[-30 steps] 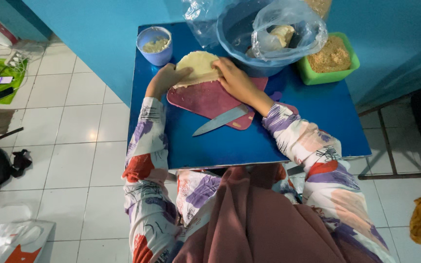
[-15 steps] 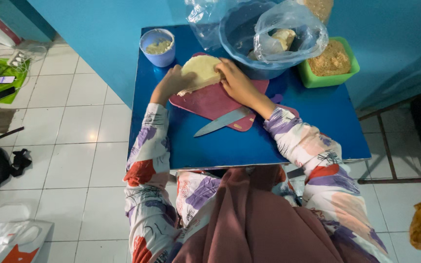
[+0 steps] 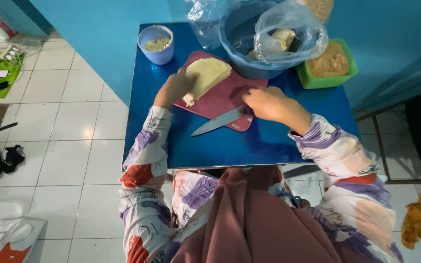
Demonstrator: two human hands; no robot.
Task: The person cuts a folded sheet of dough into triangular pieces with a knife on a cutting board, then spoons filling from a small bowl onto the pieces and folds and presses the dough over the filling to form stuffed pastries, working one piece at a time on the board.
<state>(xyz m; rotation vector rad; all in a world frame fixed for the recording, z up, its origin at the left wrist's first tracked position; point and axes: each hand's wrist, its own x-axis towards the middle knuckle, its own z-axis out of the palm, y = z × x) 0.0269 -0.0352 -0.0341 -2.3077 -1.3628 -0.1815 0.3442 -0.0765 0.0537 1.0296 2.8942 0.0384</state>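
The right hand (image 3: 264, 103) has left the dough (image 3: 208, 78) since 0.5 s ago and is now at the knife (image 3: 222, 121), fingers curled down over the handle end on the board (image 3: 220, 95). Whether the grip is already closed, I cannot tell; the handle is hidden under the hand. The blade lies flat and points to the near left, its tip past the board edge and over the blue surface (image 3: 269, 146).

The left hand (image 3: 174, 87) stays on the dough, holding its left edge w/ bent fingers. The dough, a pale folded piece, lies on the far left part of the dark red board, about the same place as before, maybe turned a little.

So the pressing w/ both hands seems finished, and in my judgement the work moves to cutting: one hand steadies, the other goes for the knife.

Around: a small blue cup (image 3: 156, 44) w/ pale filling stands far left of the board. A blue bowl (image 3: 249, 44) lined w/ a clear plastic bag (image 3: 288, 29) stands just behind the board, w/ more dough inside. A green tub (image 3: 328, 65) of brown crumbs is to the right of the bowl.
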